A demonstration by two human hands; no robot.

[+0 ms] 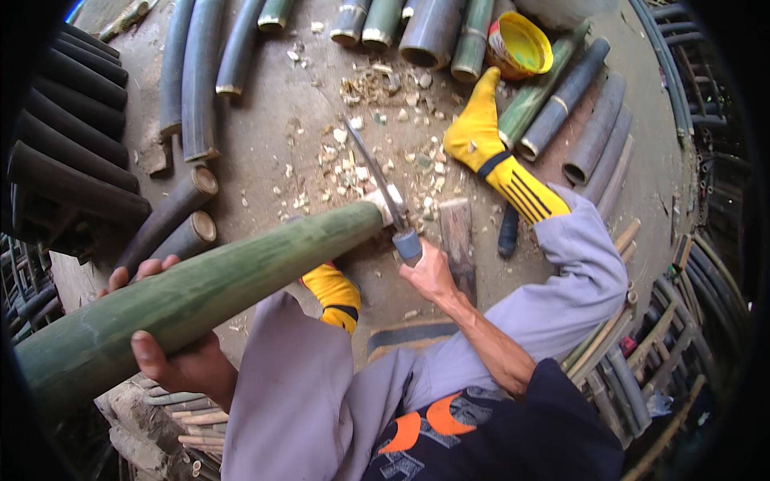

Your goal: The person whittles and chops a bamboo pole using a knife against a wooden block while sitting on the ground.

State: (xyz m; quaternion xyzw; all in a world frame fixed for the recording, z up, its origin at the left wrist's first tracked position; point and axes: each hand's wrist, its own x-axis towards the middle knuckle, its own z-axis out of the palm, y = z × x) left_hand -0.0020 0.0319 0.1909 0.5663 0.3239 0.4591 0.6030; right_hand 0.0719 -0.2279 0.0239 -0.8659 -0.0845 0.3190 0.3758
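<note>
Chip-strewn dirt floor lay below. The left hand cradled the green bamboo pole, fingers wrapped beneath; the right hand gripped a knife whose blade met the pole's end beyond its knuckles. Short, outward strokes would seem wisest.

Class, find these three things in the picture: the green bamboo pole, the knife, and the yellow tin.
green bamboo pole [233,276], head view, middle of its shaft
knife [370,164], head view, middle of its blade
yellow tin [519,44], head view, its inside wall

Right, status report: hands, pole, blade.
Left hand gripping green bamboo pole. Right hand holding knife, blade at pole's cut end. Chips litter the ground.
</note>
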